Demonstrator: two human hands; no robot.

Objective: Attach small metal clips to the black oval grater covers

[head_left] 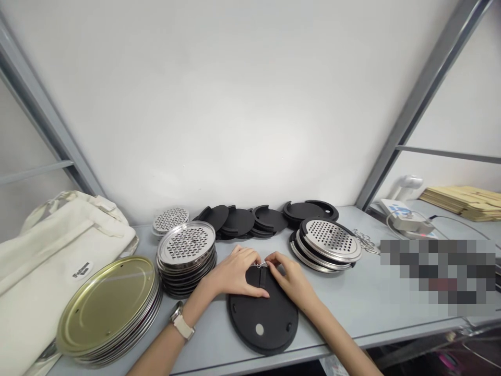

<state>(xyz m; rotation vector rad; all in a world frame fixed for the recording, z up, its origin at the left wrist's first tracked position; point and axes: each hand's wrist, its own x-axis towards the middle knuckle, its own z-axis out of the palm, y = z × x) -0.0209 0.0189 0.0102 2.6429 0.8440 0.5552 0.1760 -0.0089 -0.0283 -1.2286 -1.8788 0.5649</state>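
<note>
A black oval plastic base [270, 324] lies flat on the table in front of me, with a pale round spot and small slots on its surface. My left hand [238, 271] grips its far left part, thumb resting by the raised strip [263, 278] and curled fingers at the far edge. At the far end of that strip sits a small bent metal wire piece [260, 265]. My right hand [291, 282] pinches the right end of this wire between thumb and forefinger. Several thin wire pieces [366, 241] lie in a tangle to the right.
On the left are stacked gold-coloured lids [109, 308], a stack of metal grater discs [187, 244] and a white bag [94, 230]. Black bases [238, 222] line the wall. Perforated grater discs [332, 239] stand right. Cables, a white box [399, 211] and cardboard [465, 201] lie farther right.
</note>
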